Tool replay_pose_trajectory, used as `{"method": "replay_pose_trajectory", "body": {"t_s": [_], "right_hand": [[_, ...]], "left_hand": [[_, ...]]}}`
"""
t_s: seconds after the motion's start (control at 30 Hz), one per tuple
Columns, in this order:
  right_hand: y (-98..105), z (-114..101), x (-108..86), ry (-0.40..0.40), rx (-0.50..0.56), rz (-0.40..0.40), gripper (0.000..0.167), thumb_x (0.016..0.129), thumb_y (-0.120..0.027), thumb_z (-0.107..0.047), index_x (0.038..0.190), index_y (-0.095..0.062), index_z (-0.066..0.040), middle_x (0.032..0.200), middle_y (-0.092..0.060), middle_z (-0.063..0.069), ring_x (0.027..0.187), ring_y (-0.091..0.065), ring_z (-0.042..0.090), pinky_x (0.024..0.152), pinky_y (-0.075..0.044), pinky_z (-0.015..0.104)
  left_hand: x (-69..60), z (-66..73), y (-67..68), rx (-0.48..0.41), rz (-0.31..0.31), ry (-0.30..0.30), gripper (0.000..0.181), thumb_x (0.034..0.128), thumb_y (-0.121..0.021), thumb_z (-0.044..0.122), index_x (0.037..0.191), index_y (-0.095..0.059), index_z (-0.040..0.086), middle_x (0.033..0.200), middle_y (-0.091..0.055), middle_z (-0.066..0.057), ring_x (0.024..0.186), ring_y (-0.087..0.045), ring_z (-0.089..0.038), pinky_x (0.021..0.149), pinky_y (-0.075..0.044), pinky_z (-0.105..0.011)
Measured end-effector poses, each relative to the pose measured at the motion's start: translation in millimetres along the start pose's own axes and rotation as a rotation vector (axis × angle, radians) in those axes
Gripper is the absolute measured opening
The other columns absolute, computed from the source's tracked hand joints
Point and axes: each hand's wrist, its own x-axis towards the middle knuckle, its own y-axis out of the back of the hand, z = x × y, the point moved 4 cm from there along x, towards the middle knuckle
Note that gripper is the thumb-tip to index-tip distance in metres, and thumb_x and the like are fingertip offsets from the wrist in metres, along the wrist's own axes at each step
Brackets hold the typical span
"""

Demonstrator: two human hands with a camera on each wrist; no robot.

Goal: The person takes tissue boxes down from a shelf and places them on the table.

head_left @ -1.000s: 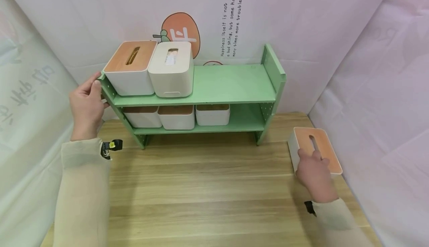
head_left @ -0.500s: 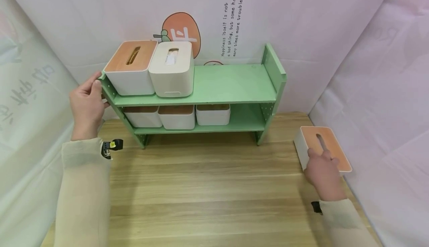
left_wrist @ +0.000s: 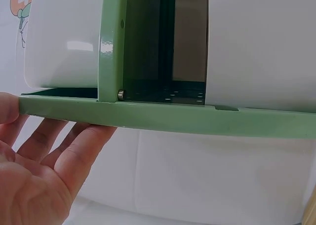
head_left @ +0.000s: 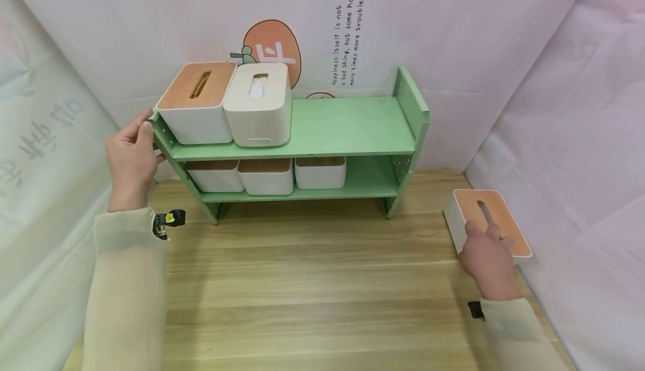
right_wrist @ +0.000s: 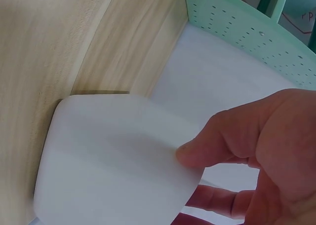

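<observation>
At the table's right side, my right hand (head_left: 489, 262) grips a white tissue box (head_left: 513, 224) with a wood-coloured lid and slot. Its thumb presses the white wall of the box in the right wrist view, while some fingers lie on the lid. My left hand (head_left: 132, 161) holds the left side panel of a green two-tier shelf (head_left: 353, 125), its fingers bent under the panel's edge in the left wrist view. On the upper tier, a wood-lidded tissue box (head_left: 196, 126) stands beside a cream tissue box (head_left: 259, 122).
Three white boxes, left (head_left: 216, 179), middle (head_left: 266, 182) and right (head_left: 321, 176), sit side by side on the lower tier. A wood-grain table (head_left: 312, 281) lies in front. White cloth walls (head_left: 554, 203) enclose the back and both sides.
My right hand has shifted the tissue box to the right, towards the side wall, mostly in the first half second. The left hand and the shelf stay put.
</observation>
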Motion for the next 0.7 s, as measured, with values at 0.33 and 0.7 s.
{"method": "replay_pose_trajectory", "body": {"t_s": [0.33,0.7], "right_hand": [[1.4,3.0,0.4,0.010,-0.018,0.010,0.035,0.077,-0.062,0.003,0.108,-0.047,0.006,0.078,-0.047,0.026,0.087,-0.036,0.048,0.063,-0.033,0.056],[-1.0,7.0,2.1,-0.013,-0.016,0.005,0.035,0.077,-0.066,0.000,0.107,-0.047,0.005,0.085,-0.041,0.034,0.080,-0.036,0.050,0.059,-0.034,0.054]], "left_hand": [[-0.4,-0.4,0.8,0.031,0.004,-0.003,0.030,0.1039,-0.054,0.030,0.131,-0.066,0.031,0.139,-0.057,-0.010,0.099,-0.069,-0.013,0.063,-0.058,-0.021],[0.2,0.8,-0.3,-0.082,-0.015,0.024,0.029,0.1032,-0.056,0.027,0.130,-0.067,0.028,0.138,-0.058,-0.012,0.097,-0.069,-0.016,0.067,-0.059,-0.027]]}}
